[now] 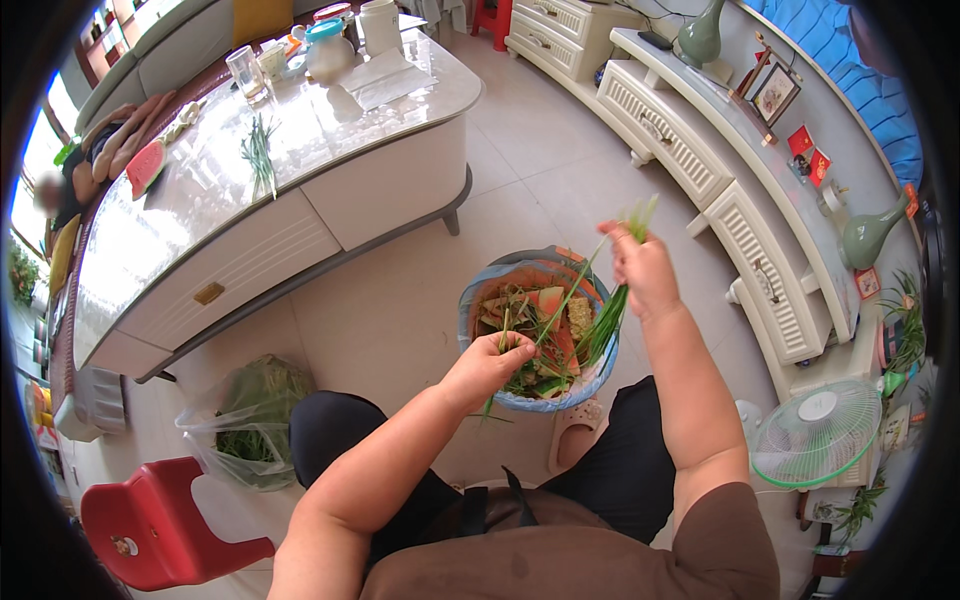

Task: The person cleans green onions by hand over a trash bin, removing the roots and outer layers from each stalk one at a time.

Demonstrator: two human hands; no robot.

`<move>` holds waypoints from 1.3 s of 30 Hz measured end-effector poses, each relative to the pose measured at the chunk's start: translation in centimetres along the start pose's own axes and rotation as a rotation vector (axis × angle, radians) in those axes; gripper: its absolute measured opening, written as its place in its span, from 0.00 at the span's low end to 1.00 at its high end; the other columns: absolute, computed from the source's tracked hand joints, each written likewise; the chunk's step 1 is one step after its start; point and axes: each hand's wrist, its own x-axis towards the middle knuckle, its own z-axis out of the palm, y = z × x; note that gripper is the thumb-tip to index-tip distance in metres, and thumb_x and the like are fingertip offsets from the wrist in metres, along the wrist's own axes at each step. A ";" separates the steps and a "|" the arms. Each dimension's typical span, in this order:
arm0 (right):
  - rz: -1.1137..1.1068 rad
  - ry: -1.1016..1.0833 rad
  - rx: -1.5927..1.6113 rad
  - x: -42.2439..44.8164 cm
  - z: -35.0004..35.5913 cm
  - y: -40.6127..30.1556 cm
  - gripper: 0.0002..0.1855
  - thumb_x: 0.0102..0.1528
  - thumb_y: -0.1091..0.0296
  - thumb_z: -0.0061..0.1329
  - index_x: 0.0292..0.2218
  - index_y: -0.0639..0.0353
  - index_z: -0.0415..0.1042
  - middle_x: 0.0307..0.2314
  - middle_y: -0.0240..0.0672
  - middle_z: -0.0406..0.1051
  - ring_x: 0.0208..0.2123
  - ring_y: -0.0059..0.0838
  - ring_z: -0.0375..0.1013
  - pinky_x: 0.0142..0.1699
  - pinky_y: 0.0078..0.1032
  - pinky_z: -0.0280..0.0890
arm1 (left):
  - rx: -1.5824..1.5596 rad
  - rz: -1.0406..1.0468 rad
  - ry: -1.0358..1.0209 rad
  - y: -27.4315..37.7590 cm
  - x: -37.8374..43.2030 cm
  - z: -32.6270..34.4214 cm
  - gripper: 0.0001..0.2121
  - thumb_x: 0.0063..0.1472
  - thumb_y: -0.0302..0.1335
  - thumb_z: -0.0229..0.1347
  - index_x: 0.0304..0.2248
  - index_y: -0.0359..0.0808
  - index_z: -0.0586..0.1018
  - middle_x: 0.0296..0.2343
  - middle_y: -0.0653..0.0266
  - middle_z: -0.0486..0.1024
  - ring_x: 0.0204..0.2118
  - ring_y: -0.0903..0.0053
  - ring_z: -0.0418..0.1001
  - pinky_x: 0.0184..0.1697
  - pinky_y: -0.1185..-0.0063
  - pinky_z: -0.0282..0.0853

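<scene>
My right hand (643,271) grips a bunch of long green leaves that look like garlic chives (609,324), with the pale ends upward and the green ends hanging over the bin's right rim. Pinched in my left hand (495,366) are a few thin stalks, above the front left of the bin; the fingers hide part of them. A single leaf slants between the two hands. Below them stands a waste bin with a blue liner (466,307), holding melon rinds, a corn cob (580,319) and plant scraps.
A clear plastic bag of greens (251,442) sits on the floor at left, near a red plastic stool (150,517). More chives (259,154) and a watermelon slice (145,169) lie on the coffee table (405,161). At right are a fan (817,431) and a white cabinet (667,139).
</scene>
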 end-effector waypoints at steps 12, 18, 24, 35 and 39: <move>-0.250 0.137 0.362 -0.6 -1.9 -2.3 0.12 0.54 0.61 0.40 0.30 0.62 0.65 0.14 0.23 0.56 0.14 0.13 0.54 0.21 0.14 0.51 | -0.436 0.085 0.491 -0.4 1.4 -1.8 0.05 0.50 0.22 0.50 0.29 0.35 0.69 0.20 0.72 0.63 0.18 0.89 0.55 0.17 0.88 0.49; -0.127 -0.102 0.233 -1.2 -0.9 -0.9 0.13 0.55 0.60 0.37 0.26 0.60 0.63 0.19 0.31 0.64 0.23 0.20 0.63 0.33 0.20 0.59 | -0.208 0.106 0.212 0.1 0.7 0.4 0.21 0.50 0.21 0.53 0.45 0.33 0.64 0.24 0.74 0.65 0.21 0.89 0.59 0.22 0.90 0.54; 0.073 -0.447 -0.191 -3.8 4.5 0.9 0.13 0.48 0.66 0.48 0.35 0.64 0.67 0.23 0.29 0.68 0.24 0.14 0.65 0.30 0.14 0.61 | -0.029 0.113 0.113 -0.1 1.0 0.5 0.26 0.49 0.20 0.54 0.48 0.33 0.60 0.27 0.74 0.65 0.24 0.90 0.60 0.26 0.89 0.56; 0.057 -0.419 -0.312 -3.5 5.2 2.0 0.09 0.48 0.69 0.47 0.29 0.66 0.69 0.21 0.31 0.70 0.24 0.17 0.66 0.31 0.18 0.62 | -0.276 0.251 0.057 0.3 0.5 0.3 0.11 0.55 0.25 0.50 0.38 0.34 0.66 0.30 0.68 0.68 0.30 0.83 0.67 0.31 0.85 0.63; -0.166 -0.352 -0.466 -3.4 5.0 2.1 0.08 0.48 0.68 0.46 0.29 0.65 0.69 0.19 0.31 0.68 0.21 0.15 0.64 0.29 0.18 0.61 | -0.292 0.224 0.132 0.0 0.7 -0.4 0.05 0.56 0.26 0.48 0.31 0.35 0.69 0.25 0.69 0.68 0.27 0.82 0.66 0.29 0.82 0.64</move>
